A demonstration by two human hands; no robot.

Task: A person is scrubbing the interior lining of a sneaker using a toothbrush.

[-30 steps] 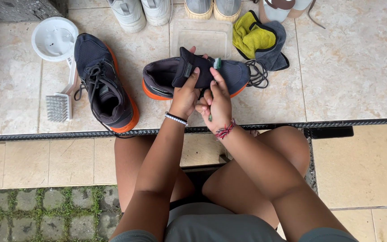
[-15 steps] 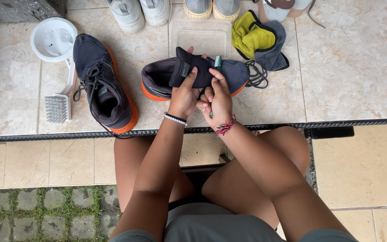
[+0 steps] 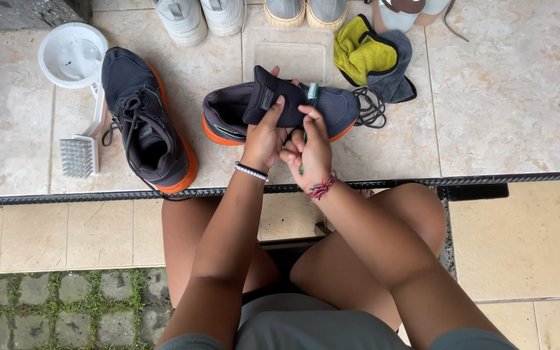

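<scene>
Currently, work in hand: left hand (image 3: 266, 133) is gripping the tongue of the dark shoe (image 3: 280, 107), centre of frame.
Tool: right hand (image 3: 309, 146) is clenching a green toothbrush (image 3: 310, 97), bristles against the shoe.
Progress: laces (image 3: 372, 107) are lying removed, right; scrubbing looks underway.
Remaining: second shoe (image 3: 147, 133), left, is waiting laced.

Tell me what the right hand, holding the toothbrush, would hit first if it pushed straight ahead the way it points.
Probably the dark shoe just past the right hand and toothbrush; depth is unclear.

Both hands (image 3: 290, 139) closed, arms outstretched.
</scene>
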